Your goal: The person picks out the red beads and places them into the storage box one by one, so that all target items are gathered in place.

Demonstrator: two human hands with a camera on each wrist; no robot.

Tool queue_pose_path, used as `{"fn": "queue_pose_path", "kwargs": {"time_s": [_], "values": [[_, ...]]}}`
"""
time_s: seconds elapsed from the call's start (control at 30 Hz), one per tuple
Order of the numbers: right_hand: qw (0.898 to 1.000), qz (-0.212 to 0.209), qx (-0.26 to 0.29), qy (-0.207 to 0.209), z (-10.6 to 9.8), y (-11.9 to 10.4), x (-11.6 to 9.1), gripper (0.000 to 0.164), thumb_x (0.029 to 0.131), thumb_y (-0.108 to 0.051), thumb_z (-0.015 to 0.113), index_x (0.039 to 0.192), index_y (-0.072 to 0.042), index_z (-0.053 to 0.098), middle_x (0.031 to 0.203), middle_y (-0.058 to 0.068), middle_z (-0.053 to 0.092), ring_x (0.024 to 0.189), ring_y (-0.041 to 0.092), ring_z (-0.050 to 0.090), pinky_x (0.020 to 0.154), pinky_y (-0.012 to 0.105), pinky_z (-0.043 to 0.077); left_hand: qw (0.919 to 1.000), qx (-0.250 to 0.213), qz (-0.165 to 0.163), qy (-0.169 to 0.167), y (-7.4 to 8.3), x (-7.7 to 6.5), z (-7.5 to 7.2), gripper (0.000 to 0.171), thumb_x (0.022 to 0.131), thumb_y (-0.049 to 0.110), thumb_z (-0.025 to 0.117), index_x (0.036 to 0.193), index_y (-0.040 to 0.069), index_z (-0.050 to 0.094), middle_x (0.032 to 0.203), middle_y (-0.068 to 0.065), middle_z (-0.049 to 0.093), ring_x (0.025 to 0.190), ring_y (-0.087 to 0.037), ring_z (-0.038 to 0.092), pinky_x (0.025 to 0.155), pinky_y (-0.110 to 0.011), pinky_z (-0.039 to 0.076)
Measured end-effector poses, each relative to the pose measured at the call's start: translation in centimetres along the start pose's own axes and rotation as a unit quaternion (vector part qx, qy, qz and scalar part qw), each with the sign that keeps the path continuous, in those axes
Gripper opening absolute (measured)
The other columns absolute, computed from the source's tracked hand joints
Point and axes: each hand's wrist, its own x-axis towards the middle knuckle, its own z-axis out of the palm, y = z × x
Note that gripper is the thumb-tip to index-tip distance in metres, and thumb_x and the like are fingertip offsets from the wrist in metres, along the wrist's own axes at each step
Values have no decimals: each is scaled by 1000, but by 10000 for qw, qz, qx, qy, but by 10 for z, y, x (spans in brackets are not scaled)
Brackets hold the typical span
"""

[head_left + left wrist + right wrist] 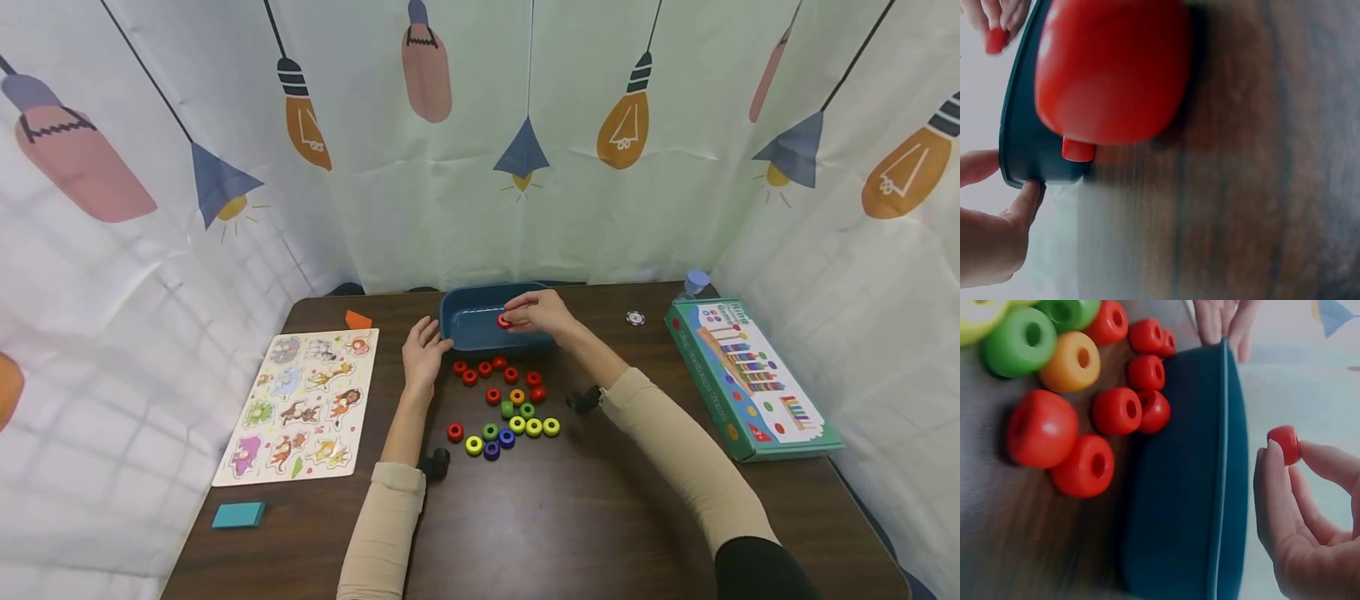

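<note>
Over the blue bin (pixel 480 342), my right hand (pixel 538 314) pinches a red bead (pixel 1284 444) between thumb and fingertips. The right wrist view shows this bead held above the bin's rim. My left hand (pixel 423 357) is at the bin's left end, fingers fairly straight, the thumb touching its near corner. On the table in front of the bin lie several red beads (pixel 511 375), an orange bead (pixel 517 397), several green beads (pixel 490 432), several yellow beads (pixel 533 427) and two blue beads (pixel 507 438). A close red bead (pixel 1113 69) hides part of the bin in the left wrist view.
An animal puzzle board (pixel 300 408) lies at left, with an orange piece (pixel 358 320) behind it and a teal block (pixel 238 515) in front. At right are a green game box (pixel 750 379), a bottle (pixel 694 283) and a patterned chip (pixel 635 318). A printed curtain (pixel 465 208) surrounds the table.
</note>
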Motion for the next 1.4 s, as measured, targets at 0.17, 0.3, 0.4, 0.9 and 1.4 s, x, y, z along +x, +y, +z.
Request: {"fn": "queue_pose_path", "kwargs": {"time_s": [0.17,0.3,0.4,0.9,1.4], "values": [[9995,328,-25,21,17,1,32,29,86,-4,74,112,5,68,107,19,69,90,28,72,82,41,58,9998,-68,-44,-157,8,-7,-3,70,91,-3,63,151,13,33,153,-15,38,139,-33,39,108,-44,41],[9984,552,-92,33,32,2,54,31,86,-2,73,115,6,67,108,19,68,92,29,71,86,42,56,9998,5,44,-209,19,-16,-1,70,90,-5,63,152,8,32,153,-21,36,138,-39,38,107,-47,41],[9972,744,-35,35,43,3,68,35,86,1,71,119,9,64,109,21,68,99,31,70,90,43,54,9998,28,48,-182,22,-19,-1,70,90,-5,62,151,7,32,153,-20,36,138,-39,38,107,-47,41],[9842,974,-985,1106,74,24,107,14,84,3,73,97,2,76,87,11,74,77,19,73,69,32,60,9995,-9,-33,-315,24,-24,5,70,89,-5,64,150,8,33,152,-18,38,137,-37,41,106,-44,42],[9851,-364,-1682,-16,50,-13,42,26,89,-12,72,111,2,70,102,14,73,98,34,69,82,42,57,9999,6,164,51,1,1,-2,66,89,-4,64,148,12,39,147,-10,47,132,-28,49,104,-41,45]]}}
